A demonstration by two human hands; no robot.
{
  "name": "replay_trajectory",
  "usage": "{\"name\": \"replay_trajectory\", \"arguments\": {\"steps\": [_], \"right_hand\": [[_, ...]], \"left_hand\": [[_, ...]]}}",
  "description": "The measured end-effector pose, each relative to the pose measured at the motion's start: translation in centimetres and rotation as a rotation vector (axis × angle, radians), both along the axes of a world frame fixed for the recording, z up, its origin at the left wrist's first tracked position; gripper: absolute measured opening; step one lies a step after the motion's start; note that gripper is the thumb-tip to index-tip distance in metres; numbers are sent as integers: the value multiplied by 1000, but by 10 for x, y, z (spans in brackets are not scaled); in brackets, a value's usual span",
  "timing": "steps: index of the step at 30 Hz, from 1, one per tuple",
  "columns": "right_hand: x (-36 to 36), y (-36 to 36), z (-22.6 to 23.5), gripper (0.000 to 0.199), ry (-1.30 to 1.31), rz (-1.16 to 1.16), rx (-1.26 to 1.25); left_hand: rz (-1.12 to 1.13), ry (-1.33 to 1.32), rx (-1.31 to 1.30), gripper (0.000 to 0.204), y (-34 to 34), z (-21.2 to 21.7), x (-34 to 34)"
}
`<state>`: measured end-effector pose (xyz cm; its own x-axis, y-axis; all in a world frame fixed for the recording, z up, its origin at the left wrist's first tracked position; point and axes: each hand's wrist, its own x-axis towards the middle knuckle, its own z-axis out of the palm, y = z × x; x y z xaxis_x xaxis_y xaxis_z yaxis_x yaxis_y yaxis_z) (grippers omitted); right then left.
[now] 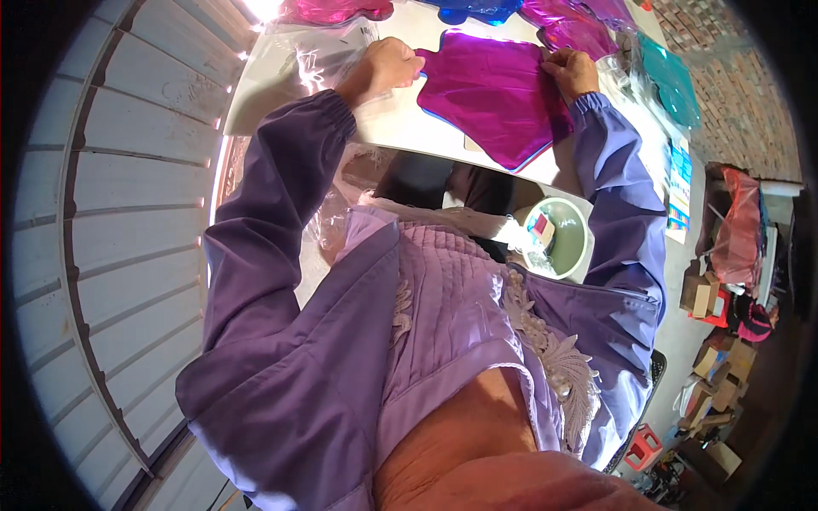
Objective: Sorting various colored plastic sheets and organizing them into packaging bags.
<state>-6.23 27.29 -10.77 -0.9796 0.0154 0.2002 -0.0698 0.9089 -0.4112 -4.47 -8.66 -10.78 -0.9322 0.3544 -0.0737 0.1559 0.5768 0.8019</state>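
- a white table (409, 128) runs across the top of the view, beside a pale slatted wall (119, 213) on the left and a brick floor (741, 77) on the right.
- a magenta foil balloon (494, 102), flat and uninflated, lies on the table between the two hands, with a blue edge of another one showing beneath it.
- the left hand (388, 66) rests closed on the balloon's left tab, pinching or pressing it; the fingers are hidden, so which of the two cannot be told.
- the right hand (573, 72) grips the balloon's upper right edge, fingers curled onto the foil.
- both arms wear purple sleeves (281, 221).
- more foil balloons (571, 25), pink, blue and magenta, lie along the far edge of the table; a teal one (673, 81) lies at the right.
- clear plastic bags (298, 60) lie just left of the left hand.
- a pale green bowl (573, 243) holding small items sits below the table edge, near the right elbow.
- cardboard boxes (711, 341) and clutter are stacked on the floor at the right.
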Motion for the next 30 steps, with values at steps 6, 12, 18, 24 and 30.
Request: {"name": "replay_trajectory", "arguments": {"steps": [6,12,18,24,30], "right_hand": [[2,-1,1,22,8,20,-14],[12,-10,12,24,86,7,9],[38,-25,20,28,91,54,7],[76,-30,13,41,217,288,61],[92,-35,7,50,176,460,109]], "left_hand": [[19,-4,7,38,0,-2,5],[40,-26,74,39,-1,-1,6],[8,4,123,42,-1,7,8],[14,414,-408,35,19,44,25],[-278,693,-240,42,103,25,18]]}}
